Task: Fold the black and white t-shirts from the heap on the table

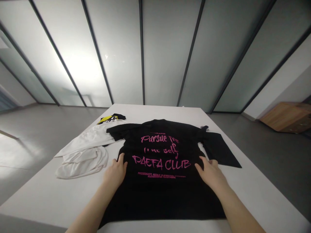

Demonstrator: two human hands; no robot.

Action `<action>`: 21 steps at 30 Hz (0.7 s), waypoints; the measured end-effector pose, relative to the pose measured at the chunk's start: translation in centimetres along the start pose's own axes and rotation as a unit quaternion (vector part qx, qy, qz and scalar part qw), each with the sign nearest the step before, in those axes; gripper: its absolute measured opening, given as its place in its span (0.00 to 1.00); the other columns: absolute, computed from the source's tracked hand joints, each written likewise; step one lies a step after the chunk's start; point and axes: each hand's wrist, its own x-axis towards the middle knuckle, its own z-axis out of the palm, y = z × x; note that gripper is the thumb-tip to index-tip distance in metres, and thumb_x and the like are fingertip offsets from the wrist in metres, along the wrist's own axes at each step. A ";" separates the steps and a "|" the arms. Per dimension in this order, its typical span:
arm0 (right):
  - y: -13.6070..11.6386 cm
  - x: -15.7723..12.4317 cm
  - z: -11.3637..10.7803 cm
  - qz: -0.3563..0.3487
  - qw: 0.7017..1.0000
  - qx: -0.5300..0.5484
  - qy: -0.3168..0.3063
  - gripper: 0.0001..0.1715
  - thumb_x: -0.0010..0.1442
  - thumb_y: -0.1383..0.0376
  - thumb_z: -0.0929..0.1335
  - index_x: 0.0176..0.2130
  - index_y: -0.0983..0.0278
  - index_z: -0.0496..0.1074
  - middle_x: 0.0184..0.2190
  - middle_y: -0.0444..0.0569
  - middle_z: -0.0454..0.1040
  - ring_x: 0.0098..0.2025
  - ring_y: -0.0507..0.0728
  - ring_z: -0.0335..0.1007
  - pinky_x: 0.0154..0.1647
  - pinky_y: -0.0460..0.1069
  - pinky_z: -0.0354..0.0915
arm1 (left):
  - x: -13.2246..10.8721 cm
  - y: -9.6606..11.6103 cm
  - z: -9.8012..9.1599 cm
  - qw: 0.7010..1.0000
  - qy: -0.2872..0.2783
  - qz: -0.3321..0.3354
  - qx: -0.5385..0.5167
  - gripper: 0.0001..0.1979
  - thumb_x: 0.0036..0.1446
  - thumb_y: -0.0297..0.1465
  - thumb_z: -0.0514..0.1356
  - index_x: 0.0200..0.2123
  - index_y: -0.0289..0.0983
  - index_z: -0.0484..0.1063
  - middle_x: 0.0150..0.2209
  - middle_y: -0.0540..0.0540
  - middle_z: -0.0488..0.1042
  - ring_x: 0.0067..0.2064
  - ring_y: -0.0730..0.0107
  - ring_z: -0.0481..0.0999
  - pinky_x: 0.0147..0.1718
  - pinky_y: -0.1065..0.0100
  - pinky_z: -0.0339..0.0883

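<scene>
Both Hands on the Black T-Shirt, Square in the Middle of the Table!

And there it was, the black T-shirt (159,189), spread flat across the middle of the white table (259,197), collar toward the far edge, hem toward the near edge, sleeves out to either side. Pink lettering ran over its upper half, "Pursue" at the top and "CLUB" lower down, with the middle line broken up.

The left hand (116,171) was on the shirt's left side, thumb and forefinger a little apart over the cloth. Across from it, the right hand (211,171) matched it on the other side, thumb and forefinger likewise parted. Whether any fabric was pinched between those fingers, I couldn't fairly tell from this angle.

Over by the left edge, a crumpled white garment (84,161) lay beside the shirt's sleeve, one tip reaching the table's rim. Past it, toward the far left corner, sat a yellow-and-black printed garment (109,120). On the opposite flank, a flat black piece (222,150) lay beside the shirt, close to the right edge. Beyond the far edge stood a frosted glass partition (165,48) with dark uprights!
</scene>
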 end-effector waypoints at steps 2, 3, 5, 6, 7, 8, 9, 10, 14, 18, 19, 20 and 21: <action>0.3 -0.6 0.5 -0.021 0.999 0.027 -0.010 0.33 0.74 0.54 0.59 0.71 0.62 0.64 0.57 0.66 0.74 0.54 0.70 0.79 0.54 0.61 0.72 | -0.5 -0.7 0.0 0.998 -0.050 0.029 -0.026 0.27 0.75 0.35 0.46 0.74 0.37 0.57 0.47 0.30 0.81 0.46 0.44 0.84 0.44 0.55 0.72; 0.5 -0.9 0.5 -0.031 0.999 0.039 -0.020 0.31 0.74 0.56 0.59 0.71 0.62 0.65 0.56 0.65 0.76 0.54 0.69 0.79 0.54 0.60 0.72 | -0.8 -1.1 -0.2 0.996 -0.069 0.046 -0.033 0.27 0.75 0.33 0.46 0.73 0.37 0.58 0.46 0.31 0.82 0.47 0.44 0.85 0.45 0.55 0.72; 1.1 -1.2 0.4 -0.051 0.996 0.062 -0.047 0.30 0.73 0.58 0.61 0.69 0.62 0.67 0.54 0.61 0.79 0.55 0.69 0.79 0.55 0.59 0.72 | -1.4 -2.0 -0.6 0.992 -0.092 0.073 -0.036 0.26 0.73 0.32 0.47 0.71 0.35 0.61 0.45 0.31 0.83 0.48 0.44 0.85 0.46 0.55 0.72; 1.6 -1.4 0.1 -0.058 0.993 0.074 -0.065 0.29 0.72 0.59 0.62 0.68 0.61 0.68 0.55 0.59 0.80 0.56 0.69 0.79 0.56 0.59 0.72 | -1.8 -2.6 -0.8 0.991 -0.100 0.083 -0.034 0.26 0.72 0.32 0.48 0.70 0.34 0.62 0.45 0.30 0.83 0.49 0.43 0.85 0.46 0.54 0.72; 2.2 -1.6 -0.3 -0.063 0.991 0.086 -0.085 0.29 0.70 0.59 0.63 0.67 0.60 0.69 0.55 0.58 0.81 0.56 0.69 0.79 0.56 0.59 0.72 | -2.2 -3.2 -1.0 0.989 -0.110 0.091 -0.030 0.26 0.71 0.32 0.50 0.69 0.34 0.64 0.46 0.30 0.83 0.49 0.43 0.85 0.46 0.54 0.72; 2.9 -1.8 -0.9 -0.069 0.987 0.095 -0.106 0.29 0.69 0.58 0.64 0.66 0.59 0.71 0.56 0.56 0.81 0.57 0.69 0.78 0.57 0.59 0.72 | -2.6 -3.9 -1.3 0.987 -0.121 0.099 -0.025 0.25 0.70 0.33 0.51 0.68 0.35 0.66 0.46 0.30 0.83 0.49 0.43 0.84 0.46 0.54 0.73; 3.5 -2.0 -1.6 -0.079 0.984 0.100 -0.127 0.29 0.67 0.58 0.66 0.65 0.59 0.73 0.57 0.55 0.81 0.58 0.69 0.78 0.57 0.58 0.72 | -2.9 -4.5 -1.6 0.985 -0.133 0.109 -0.019 0.24 0.69 0.34 0.53 0.66 0.36 0.68 0.47 0.31 0.83 0.49 0.43 0.84 0.46 0.54 0.73; 4.0 -2.2 -2.5 -0.092 0.980 0.097 -0.150 0.28 0.64 0.57 0.68 0.61 0.58 0.76 0.58 0.54 0.81 0.59 0.69 0.77 0.56 0.58 0.72 | -3.2 -5.0 -2.0 0.982 -0.146 0.120 -0.012 0.23 0.68 0.35 0.55 0.63 0.38 0.72 0.47 0.33 0.83 0.49 0.44 0.84 0.46 0.55 0.72; 4.1 -2.2 -6.4 -0.127 0.964 0.030 -0.233 0.19 0.61 0.47 0.71 0.38 0.57 0.85 0.40 0.54 0.85 0.43 0.69 0.82 0.43 0.58 0.72 | -3.3 -5.3 -4.6 0.974 -0.169 0.151 0.019 0.17 0.63 0.45 0.61 0.47 0.43 0.80 0.43 0.38 0.83 0.48 0.46 0.83 0.49 0.55 0.72; 0.3 0.2 -8.4 -0.147 0.981 -0.020 -0.124 0.25 0.66 0.44 0.67 0.43 0.56 0.85 0.43 0.57 0.82 0.45 0.70 0.80 0.46 0.58 0.70 | -0.5 -1.7 -7.5 0.984 -0.076 0.155 0.033 0.20 0.67 0.47 0.56 0.50 0.43 0.80 0.46 0.38 0.80 0.49 0.47 0.82 0.49 0.54 0.71; -1.1 1.1 -8.4 -0.152 0.984 -0.012 -0.092 0.25 0.67 0.45 0.66 0.48 0.56 0.84 0.46 0.58 0.81 0.48 0.69 0.80 0.49 0.58 0.70 | 0.6 -0.3 -7.9 0.985 -0.054 0.163 0.030 0.20 0.69 0.46 0.55 0.50 0.44 0.80 0.47 0.38 0.80 0.49 0.48 0.81 0.49 0.54 0.71; -2.5 2.0 -8.2 -0.157 0.985 0.001 -0.075 0.27 0.69 0.45 0.65 0.53 0.56 0.82 0.49 0.58 0.80 0.50 0.68 0.79 0.51 0.58 0.70 | 1.9 1.1 -8.2 0.984 -0.032 0.172 0.024 0.19 0.70 0.45 0.54 0.51 0.44 0.80 0.48 0.39 0.80 0.51 0.49 0.81 0.50 0.54 0.71; -4.1 3.0 -7.9 -0.163 0.984 0.015 -0.071 0.27 0.70 0.46 0.64 0.55 0.58 0.81 0.51 0.59 0.79 0.52 0.68 0.79 0.52 0.57 0.69 | 3.4 2.6 -8.2 0.983 -0.014 0.183 0.020 0.19 0.70 0.44 0.53 0.51 0.44 0.79 0.48 0.39 0.79 0.52 0.50 0.80 0.51 0.55 0.71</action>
